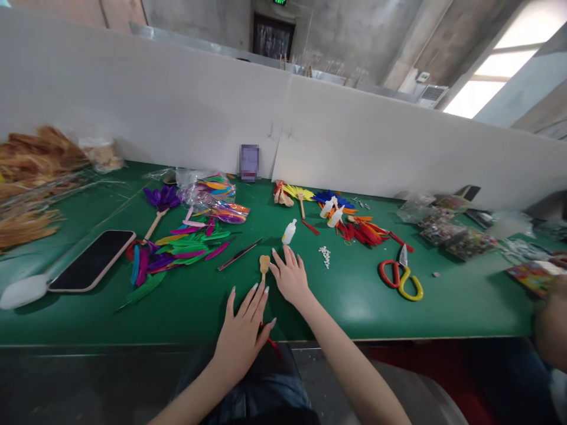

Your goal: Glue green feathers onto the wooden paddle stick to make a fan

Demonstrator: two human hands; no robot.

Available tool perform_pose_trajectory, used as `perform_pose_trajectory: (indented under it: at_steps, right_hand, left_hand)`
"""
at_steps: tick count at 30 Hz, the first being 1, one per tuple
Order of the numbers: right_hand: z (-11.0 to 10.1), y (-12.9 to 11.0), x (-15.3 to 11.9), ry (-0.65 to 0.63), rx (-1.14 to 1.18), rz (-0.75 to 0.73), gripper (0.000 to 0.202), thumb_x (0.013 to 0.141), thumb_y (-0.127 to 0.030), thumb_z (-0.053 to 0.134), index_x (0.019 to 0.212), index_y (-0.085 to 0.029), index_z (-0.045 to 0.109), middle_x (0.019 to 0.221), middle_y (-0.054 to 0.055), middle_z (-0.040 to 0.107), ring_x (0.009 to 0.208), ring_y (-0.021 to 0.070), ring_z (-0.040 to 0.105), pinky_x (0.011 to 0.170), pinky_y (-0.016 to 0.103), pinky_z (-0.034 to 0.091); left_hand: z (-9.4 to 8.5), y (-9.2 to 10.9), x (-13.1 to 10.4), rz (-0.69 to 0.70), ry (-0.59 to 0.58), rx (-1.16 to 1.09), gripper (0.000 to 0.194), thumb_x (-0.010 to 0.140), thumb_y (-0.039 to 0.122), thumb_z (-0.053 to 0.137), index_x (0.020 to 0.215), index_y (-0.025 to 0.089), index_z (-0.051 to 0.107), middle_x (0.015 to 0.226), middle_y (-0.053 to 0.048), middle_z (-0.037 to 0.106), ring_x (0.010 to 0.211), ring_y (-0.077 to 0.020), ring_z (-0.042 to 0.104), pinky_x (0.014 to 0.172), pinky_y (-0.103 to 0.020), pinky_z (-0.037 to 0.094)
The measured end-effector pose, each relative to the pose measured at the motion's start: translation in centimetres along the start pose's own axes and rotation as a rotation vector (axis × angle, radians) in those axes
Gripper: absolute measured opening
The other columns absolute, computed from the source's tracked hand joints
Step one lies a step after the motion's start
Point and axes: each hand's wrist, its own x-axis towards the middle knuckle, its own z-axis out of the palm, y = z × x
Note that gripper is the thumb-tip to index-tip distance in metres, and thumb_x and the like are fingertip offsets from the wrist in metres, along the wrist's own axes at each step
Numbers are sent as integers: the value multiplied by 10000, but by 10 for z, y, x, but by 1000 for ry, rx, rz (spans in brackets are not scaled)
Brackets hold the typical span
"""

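The left hand (241, 330) lies palm down with fingers parted, clamped on nothing; its fingertips meet the lower end of the small wooden paddle (264, 264), though whether they press on it cannot be told; a red tassel (273, 343) shows by the left thumb, on the near side of the paddle. The right hand (290, 276) is likewise unclenched, fingers spread, just right of the paddle; its fingertips point toward a white bottle (289, 232), which stands beyond and right of the paddle; contact with the bottle cannot be confirmed. The paddle lies on the green tabletop (354, 301); left of it, a slim tool (240, 255), then loose coloured feathers (190, 245) and, farther out, a phone (95, 260); right of it, a cluster of white beads (325, 257), then scissors (402, 277) with one red and one yellow handle loop, blades parted or together not discernible; well beyond it, a yellow feather fan (301, 193).
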Motion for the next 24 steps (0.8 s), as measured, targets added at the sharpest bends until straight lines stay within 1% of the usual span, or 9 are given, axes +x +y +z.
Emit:
perform_pose_trajectory:
  at_steps: [3, 8, 10, 12, 14, 17, 19, 21, 24]
  right_hand:
    - [3, -4, -1, 2, 2, 15, 516, 956, -439, 326, 1378, -158, 419, 1443, 160, 381, 1308, 275, 379, 1039, 471, 310]
    - [-4, 6, -44, -13, 14, -30, 501, 965, -441, 284, 1376, -191, 424, 1461, 112, 363, 1319, 241, 367, 1052, 437, 304]
    - [-6, 9, -53, -13, 12, -34, 482, 970, -430, 264, 1375, -223, 425, 1472, 95, 346, 1323, 237, 361, 1052, 443, 299]
    - [-6, 10, -49, -13, 2, -24, 472, 973, -420, 252, 1357, -233, 452, 1481, 88, 332, 1326, 239, 355, 1056, 448, 289]
    - [-4, 8, -34, -20, -7, -18, 485, 967, -439, 265, 1358, -221, 452, 1482, 96, 325, 1325, 249, 353, 1054, 451, 289]
    - [1, 4, -7, -43, -17, -6, 535, 941, -496, 319, 1389, -216, 403, 1480, 103, 326, 1321, 268, 357, 1043, 462, 300]
    - [3, 3, 2, -50, -22, 9, 558, 930, -514, 338, 1402, -219, 379, 1482, 98, 320, 1328, 273, 345, 1052, 471, 284]
    - [3, 3, -3, -52, -22, 11, 573, 930, -518, 332, 1411, -209, 359, 1483, 93, 320, 1338, 268, 329, 1067, 469, 262]
    - [-1, 7, -31, -53, -15, -33, 588, 935, -522, 299, 1415, -187, 352, 1484, 87, 317, 1348, 247, 313, 1078, 445, 256]
  left_hand:
    - [0, 0, 0, 3, 1, 2, 522, 943, 415, 327, 1380, 135, 387, 1450, -95, 362, 1313, -251, 369, 1120, -549, -15]
    - [1, 2, 0, 2, -2, -11, 523, 943, 405, 333, 1389, 137, 371, 1450, -90, 364, 1320, -249, 360, 1122, -547, 4]
    - [2, 2, 0, -2, 0, -18, 527, 940, 403, 338, 1395, 138, 362, 1450, -89, 366, 1321, -252, 359, 1122, -547, 18]
    - [2, 1, 0, -7, 3, -27, 529, 938, 406, 342, 1397, 143, 361, 1448, -88, 371, 1321, -255, 359, 1123, -546, 31]
    - [2, 1, 0, -10, 4, -32, 528, 938, 405, 344, 1395, 142, 365, 1449, -90, 369, 1318, -256, 363, 1124, -543, 28]
    - [1, 1, 1, -10, 10, -31, 523, 938, 406, 342, 1385, 138, 383, 1448, -98, 367, 1308, -256, 377, 1123, -539, 4]
    - [0, 1, 1, -10, 14, -33, 518, 937, 408, 342, 1378, 142, 395, 1445, -98, 373, 1304, -254, 383, 1123, -535, -1]
    - [0, 2, 1, -9, 13, -35, 516, 938, 407, 345, 1377, 140, 396, 1442, -96, 379, 1303, -252, 384, 1123, -532, -2]
    - [1, 2, 0, -6, 13, -30, 520, 939, 399, 348, 1379, 126, 389, 1443, -96, 377, 1305, -251, 380, 1123, -533, 1]
